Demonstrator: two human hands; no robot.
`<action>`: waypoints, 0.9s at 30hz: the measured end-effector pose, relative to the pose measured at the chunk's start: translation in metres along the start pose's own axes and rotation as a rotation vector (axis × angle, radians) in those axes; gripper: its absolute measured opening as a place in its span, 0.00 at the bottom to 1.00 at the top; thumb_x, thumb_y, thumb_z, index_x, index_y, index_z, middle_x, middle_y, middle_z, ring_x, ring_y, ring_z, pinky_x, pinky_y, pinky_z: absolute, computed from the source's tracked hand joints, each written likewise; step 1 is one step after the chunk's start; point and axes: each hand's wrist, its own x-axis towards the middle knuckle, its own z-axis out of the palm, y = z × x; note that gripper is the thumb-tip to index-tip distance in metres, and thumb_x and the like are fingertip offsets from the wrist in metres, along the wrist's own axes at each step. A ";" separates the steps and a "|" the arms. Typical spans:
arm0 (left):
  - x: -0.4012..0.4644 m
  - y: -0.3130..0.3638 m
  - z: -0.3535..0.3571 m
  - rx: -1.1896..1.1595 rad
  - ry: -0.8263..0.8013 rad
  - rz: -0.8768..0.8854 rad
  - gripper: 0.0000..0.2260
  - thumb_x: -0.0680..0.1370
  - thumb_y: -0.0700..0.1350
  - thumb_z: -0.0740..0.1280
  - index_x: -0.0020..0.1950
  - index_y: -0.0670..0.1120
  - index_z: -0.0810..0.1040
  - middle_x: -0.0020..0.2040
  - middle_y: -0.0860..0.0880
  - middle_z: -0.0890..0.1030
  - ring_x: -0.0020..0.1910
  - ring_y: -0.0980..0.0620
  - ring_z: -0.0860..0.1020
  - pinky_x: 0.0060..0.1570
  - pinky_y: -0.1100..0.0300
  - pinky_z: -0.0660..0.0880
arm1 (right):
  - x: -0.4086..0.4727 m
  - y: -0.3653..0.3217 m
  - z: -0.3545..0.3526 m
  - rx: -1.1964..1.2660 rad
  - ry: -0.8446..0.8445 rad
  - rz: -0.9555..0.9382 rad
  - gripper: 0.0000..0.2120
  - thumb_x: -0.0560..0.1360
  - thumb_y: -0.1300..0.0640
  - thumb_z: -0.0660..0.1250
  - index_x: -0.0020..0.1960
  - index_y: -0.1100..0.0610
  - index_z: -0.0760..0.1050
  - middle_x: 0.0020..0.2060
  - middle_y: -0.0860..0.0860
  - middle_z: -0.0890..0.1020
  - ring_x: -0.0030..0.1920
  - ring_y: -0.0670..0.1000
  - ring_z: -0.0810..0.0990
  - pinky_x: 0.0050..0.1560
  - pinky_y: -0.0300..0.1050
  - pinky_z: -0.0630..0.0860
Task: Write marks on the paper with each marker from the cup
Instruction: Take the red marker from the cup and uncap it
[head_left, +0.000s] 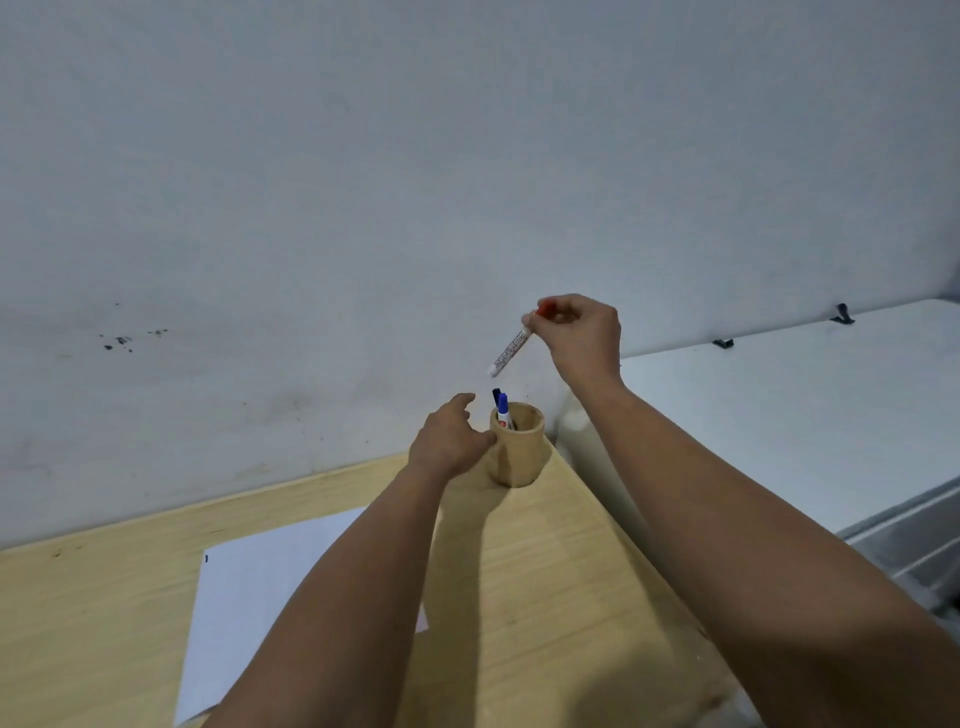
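A wooden cup (519, 457) stands at the table's far right corner, near the wall. A blue-capped marker (504, 412) and a black-capped marker (496, 396) stick up out of it. My right hand (584, 332) pinches a white marker with a red cap (511, 347) by its cap end; the marker hangs tilted above the cup, clear of the rim. My left hand (451, 436) rests against the cup's left side, fingers curved around it. A white sheet of paper (260, 597) lies on the table to the near left, partly under my left forearm, with a small dark mark near its top left corner.
The light wooden table (545, 571) ends at a slanted right edge close to the cup. A grey-white wall (363, 208) rises right behind it. A white cabinet top (805, 415) lies to the right, lower and apart from the table.
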 end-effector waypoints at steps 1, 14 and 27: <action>-0.004 0.000 -0.011 -0.011 0.019 -0.004 0.31 0.75 0.54 0.72 0.77 0.52 0.69 0.71 0.47 0.77 0.66 0.47 0.77 0.64 0.49 0.75 | -0.001 -0.011 0.004 0.036 -0.017 -0.014 0.08 0.72 0.59 0.82 0.50 0.56 0.87 0.40 0.45 0.87 0.43 0.43 0.86 0.50 0.33 0.77; -0.098 -0.072 -0.180 -0.289 0.407 -0.043 0.24 0.82 0.62 0.58 0.50 0.44 0.83 0.46 0.49 0.86 0.44 0.49 0.84 0.51 0.51 0.79 | -0.138 -0.054 0.130 -0.076 -0.752 0.012 0.15 0.86 0.59 0.63 0.70 0.56 0.82 0.39 0.48 0.78 0.35 0.44 0.72 0.35 0.34 0.70; -0.168 -0.179 -0.262 0.044 0.421 -0.181 0.28 0.85 0.57 0.53 0.37 0.40 0.77 0.40 0.55 0.81 0.31 0.41 0.83 0.35 0.55 0.73 | -0.220 -0.059 0.223 -0.104 -1.025 -0.118 0.08 0.79 0.58 0.76 0.57 0.55 0.89 0.43 0.48 0.88 0.34 0.40 0.77 0.38 0.35 0.72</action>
